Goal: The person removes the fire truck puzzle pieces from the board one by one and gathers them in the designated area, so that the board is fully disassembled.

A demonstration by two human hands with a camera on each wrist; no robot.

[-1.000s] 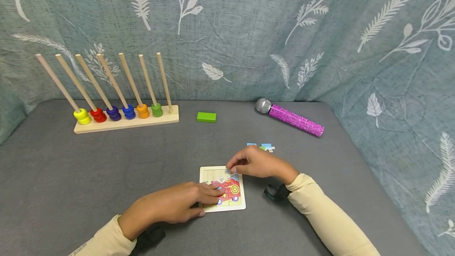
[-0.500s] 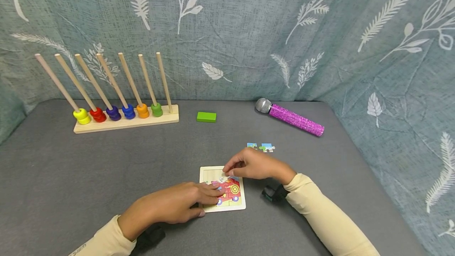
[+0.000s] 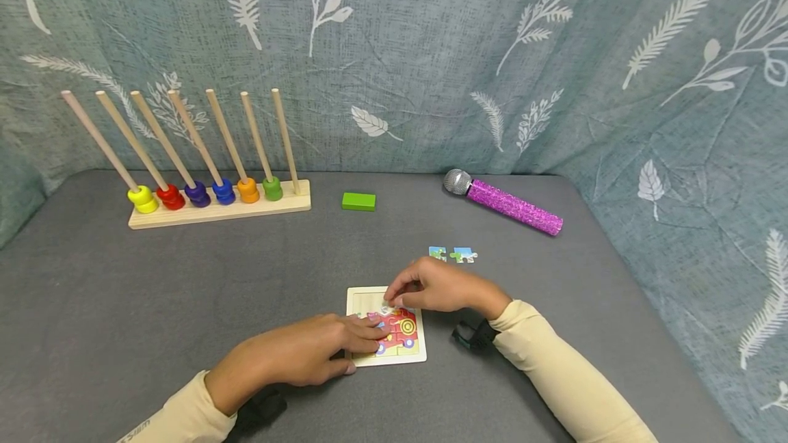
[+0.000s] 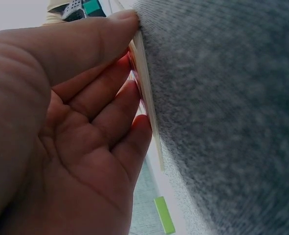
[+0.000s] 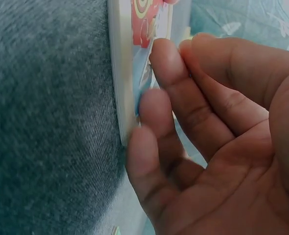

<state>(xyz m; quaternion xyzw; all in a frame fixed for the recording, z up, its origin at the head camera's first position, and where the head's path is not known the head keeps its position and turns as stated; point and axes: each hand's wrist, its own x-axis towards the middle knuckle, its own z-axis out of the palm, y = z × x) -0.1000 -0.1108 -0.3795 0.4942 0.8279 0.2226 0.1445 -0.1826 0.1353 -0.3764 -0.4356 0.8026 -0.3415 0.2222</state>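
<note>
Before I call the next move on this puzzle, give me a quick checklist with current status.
1. Board steadied: ok. The left hand rests on the puzzle board.
2. Piece in the right hand: cannot tell. Its fingers hide whatever may be under them.
3. Puzzle filled: not ok. Bare wood shows at the board's upper left.
4. Loose pieces visible: ok. Two loose pieces lie on the table beyond the right hand.
5. Work area unobstructed: ok. The green block and microphone lie well apart from the board.
</note>
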